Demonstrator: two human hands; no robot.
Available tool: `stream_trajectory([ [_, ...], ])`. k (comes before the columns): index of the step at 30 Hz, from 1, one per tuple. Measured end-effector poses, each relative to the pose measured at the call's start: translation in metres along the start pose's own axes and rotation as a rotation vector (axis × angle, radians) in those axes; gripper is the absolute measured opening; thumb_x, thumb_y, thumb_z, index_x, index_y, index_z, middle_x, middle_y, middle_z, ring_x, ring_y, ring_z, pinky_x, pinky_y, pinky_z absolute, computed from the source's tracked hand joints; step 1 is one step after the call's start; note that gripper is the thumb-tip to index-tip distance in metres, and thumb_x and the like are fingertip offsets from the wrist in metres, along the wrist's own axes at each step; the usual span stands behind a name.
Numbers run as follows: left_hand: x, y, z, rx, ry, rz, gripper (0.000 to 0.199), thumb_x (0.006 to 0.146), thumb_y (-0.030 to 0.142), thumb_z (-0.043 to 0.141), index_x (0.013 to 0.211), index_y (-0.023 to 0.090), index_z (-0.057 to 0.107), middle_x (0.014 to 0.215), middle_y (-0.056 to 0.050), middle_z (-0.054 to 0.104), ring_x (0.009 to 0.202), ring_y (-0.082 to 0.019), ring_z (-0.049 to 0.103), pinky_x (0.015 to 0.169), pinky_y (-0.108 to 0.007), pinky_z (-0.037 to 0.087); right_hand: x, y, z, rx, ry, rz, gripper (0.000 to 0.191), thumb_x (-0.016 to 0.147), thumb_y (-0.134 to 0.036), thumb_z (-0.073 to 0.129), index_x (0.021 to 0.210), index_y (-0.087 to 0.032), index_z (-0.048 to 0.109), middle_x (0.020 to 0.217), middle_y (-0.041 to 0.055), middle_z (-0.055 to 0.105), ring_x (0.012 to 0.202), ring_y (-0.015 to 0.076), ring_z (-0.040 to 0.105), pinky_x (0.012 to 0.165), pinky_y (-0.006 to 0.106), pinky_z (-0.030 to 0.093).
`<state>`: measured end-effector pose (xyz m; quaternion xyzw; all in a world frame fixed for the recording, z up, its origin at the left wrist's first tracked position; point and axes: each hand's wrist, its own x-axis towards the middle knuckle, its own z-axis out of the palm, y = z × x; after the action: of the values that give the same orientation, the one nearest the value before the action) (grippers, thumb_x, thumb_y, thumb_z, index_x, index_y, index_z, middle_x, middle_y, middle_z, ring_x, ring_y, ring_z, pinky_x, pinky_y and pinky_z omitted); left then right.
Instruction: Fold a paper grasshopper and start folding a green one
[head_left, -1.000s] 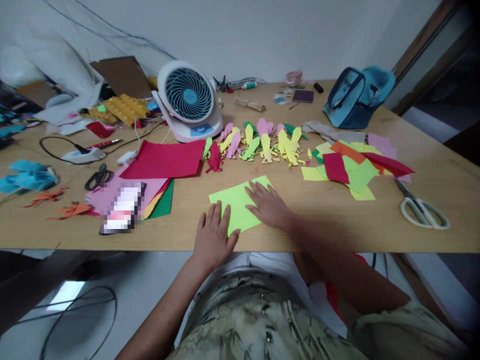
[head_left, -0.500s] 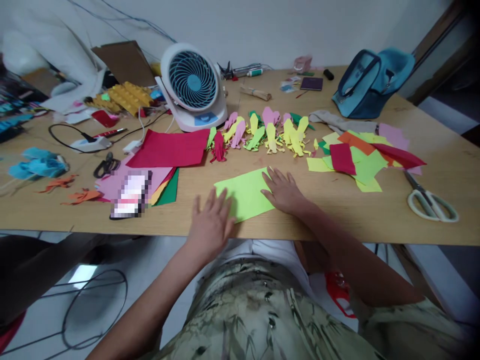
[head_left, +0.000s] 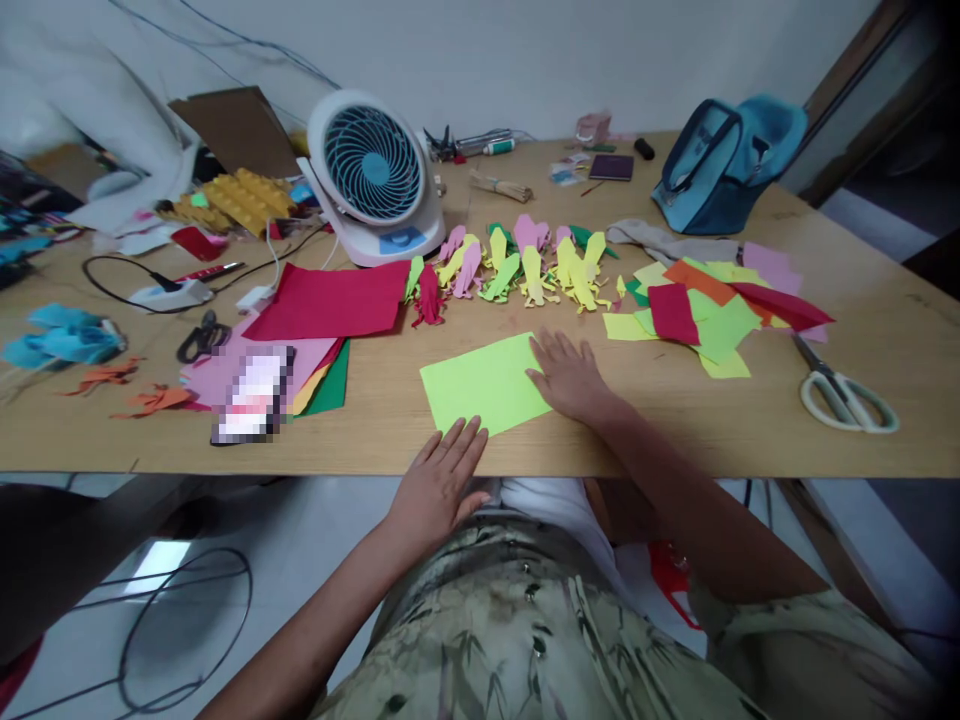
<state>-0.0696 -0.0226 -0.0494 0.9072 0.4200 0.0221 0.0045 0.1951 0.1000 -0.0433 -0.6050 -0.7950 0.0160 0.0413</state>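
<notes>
A lime-green rectangular sheet (head_left: pixel 484 385), of felt or paper, lies flat and slightly askew near the table's front edge. My right hand (head_left: pixel 571 378) is open, its fingers over the sheet's right end. At the near edge of the sheet, my left hand (head_left: pixel 439 485) is open with fingers stretched out, the fingertips at its lower left part. Behind the sheet stands a row of small cut figures in yellow (head_left: pixel 574 270), pink (head_left: pixel 467 268), green and red. Coloured scraps (head_left: pixel 720 325) are heaped to the right, beside white-handled scissors (head_left: pixel 844 395).
To the left lie a red sheet (head_left: pixel 330 300), a phone (head_left: pixel 255 392) on stacked coloured sheets, black scissors (head_left: pixel 202 337), orange pieces (head_left: pixel 154 400) and a blue bundle (head_left: pixel 64 335). A white fan (head_left: pixel 375 170) stands behind; a blue bag (head_left: pixel 724 165) is at the back right.
My left hand has drawn back toward the table's front edge, uncovering the sheet's left end. My right hand stays at the right end. The view has shifted slightly.
</notes>
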Motion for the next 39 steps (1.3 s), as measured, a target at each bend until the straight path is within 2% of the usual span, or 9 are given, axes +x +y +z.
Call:
stream_trajectory([
  [4, 0.000, 0.004, 0.001, 0.022, -0.027, -0.029, 0.083, 0.095, 0.063, 0.043, 0.158, 0.013, 0.025, 0.163, -0.016, 0.027, 0.151, -0.031, 0.025, 0.119, -0.046, 0.025, -0.022, -0.012, -0.011, -0.026, 0.159, 0.036, 0.062, 0.101, -0.036, 0.035, 0.156, -0.010, 0.029, 0.165, 0.0159, 0.023, 0.152, 0.0366, 0.020, 0.119, 0.064, 0.015],
  [9, 0.000, 0.004, -0.001, -0.005, -0.050, -0.018, 0.088, 0.093, 0.068, 0.044, 0.158, 0.012, 0.024, 0.163, -0.018, 0.026, 0.152, -0.032, 0.024, 0.119, -0.047, 0.024, -0.067, -0.039, -0.001, 0.106, -0.009, -0.502, 0.060, 0.101, -0.042, 0.036, 0.156, -0.020, 0.032, 0.164, 0.0104, 0.029, 0.151, 0.0265, 0.027, 0.121, 0.051, 0.022],
  [17, -0.002, 0.011, 0.003, 0.021, 0.011, -0.067, 0.081, 0.093, 0.055, 0.056, 0.155, 0.009, 0.031, 0.162, -0.020, 0.027, 0.150, -0.033, 0.028, 0.119, -0.045, 0.026, -0.088, 0.026, 0.011, -0.005, 0.071, -0.169, 0.061, 0.101, -0.039, 0.032, 0.153, -0.006, 0.033, 0.159, 0.0220, 0.033, 0.148, 0.0329, 0.032, 0.117, 0.059, 0.026],
  [23, -0.004, 0.030, -0.003, -0.048, 0.103, 0.004, 0.064, 0.096, 0.046, 0.056, 0.146, 0.010, 0.044, 0.155, -0.019, 0.042, 0.139, -0.032, 0.043, 0.107, -0.044, 0.038, -0.111, 0.005, 0.005, 0.181, 0.222, 0.008, 0.060, 0.100, -0.039, 0.036, 0.151, -0.008, 0.036, 0.151, 0.0235, 0.046, 0.141, 0.0336, 0.043, 0.111, 0.054, 0.040],
  [27, -0.005, 0.025, -0.004, -0.079, 0.149, 0.030, 0.041, 0.100, 0.031, 0.049, 0.139, 0.017, 0.054, 0.139, -0.015, 0.060, 0.117, -0.027, 0.057, 0.089, -0.039, 0.045, -0.146, -0.015, -0.014, 0.456, 0.324, 0.114, 0.042, 0.098, -0.037, 0.042, 0.134, -0.021, 0.057, 0.128, 0.0162, 0.065, 0.120, 0.0304, 0.061, 0.101, 0.048, 0.050],
  [31, -0.010, 0.010, 0.004, -0.119, 0.298, 0.136, 0.035, 0.103, 0.020, 0.039, 0.132, 0.015, 0.059, 0.123, -0.013, 0.068, 0.106, -0.023, 0.059, 0.085, -0.036, 0.044, -0.178, -0.035, -0.023, 0.883, 0.035, 0.214, 0.028, 0.096, -0.044, 0.047, 0.097, -0.027, 0.070, 0.091, 0.0076, 0.074, 0.083, 0.0258, 0.070, 0.072, 0.039, 0.057],
  [34, -0.013, 0.008, 0.007, -0.171, 0.401, 0.199, 0.033, 0.103, 0.020, 0.041, 0.128, 0.018, 0.062, 0.115, -0.011, 0.071, 0.097, -0.020, 0.060, 0.082, -0.034, 0.043, -0.183, -0.051, -0.016, 1.208, -0.264, 0.214, 0.034, 0.096, -0.049, 0.048, 0.105, -0.025, 0.071, 0.095, 0.0075, 0.076, 0.077, 0.0245, 0.072, 0.067, 0.038, 0.057],
  [37, -0.010, 0.018, 0.004, -0.191, 0.487, 0.263, 0.033, 0.102, 0.021, 0.042, 0.128, 0.020, 0.062, 0.108, -0.009, 0.073, 0.091, -0.019, 0.060, 0.077, -0.034, 0.041, -0.173, -0.063, -0.007, 1.479, -0.351, 0.283, 0.040, 0.090, -0.054, 0.055, 0.111, -0.024, 0.070, 0.104, 0.0107, 0.076, 0.083, 0.0279, 0.074, 0.072, 0.043, 0.059],
  [39, -0.004, 0.029, -0.003, -0.224, 0.516, 0.379, 0.032, 0.102, 0.019, 0.042, 0.127, 0.019, 0.062, 0.107, -0.008, 0.074, 0.088, -0.018, 0.060, 0.074, -0.033, 0.041, -0.165, -0.066, -0.006, 1.614, -0.325, 0.392, 0.038, 0.084, -0.059, 0.060, 0.097, -0.025, 0.072, 0.097, 0.0117, 0.077, 0.080, 0.0294, 0.073, 0.070, 0.044, 0.059],
])
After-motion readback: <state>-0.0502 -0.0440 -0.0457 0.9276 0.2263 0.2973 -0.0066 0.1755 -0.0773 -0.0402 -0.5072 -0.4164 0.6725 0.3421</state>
